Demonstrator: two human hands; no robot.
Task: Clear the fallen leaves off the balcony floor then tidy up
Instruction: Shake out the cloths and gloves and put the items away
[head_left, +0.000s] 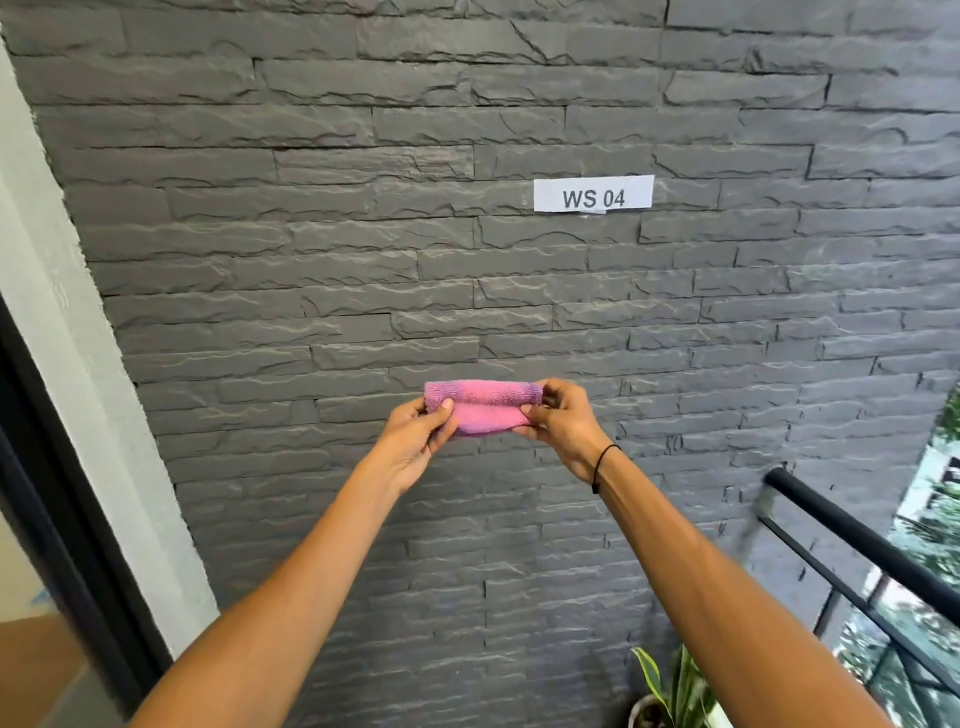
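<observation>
A folded pink and purple cloth is held up in the air in front of a dark grey stone wall. My left hand pinches its left end between thumb and fingers. My right hand pinches its right end, with a black band on that wrist. The cloth is stretched flat between the two hands. The balcony floor and any leaves are out of view.
The stone wall carries a white paper label reading WS 04. A black metal railing runs along the right side. A potted plant with striped leaves stands at the bottom right. A dark door frame borders the left.
</observation>
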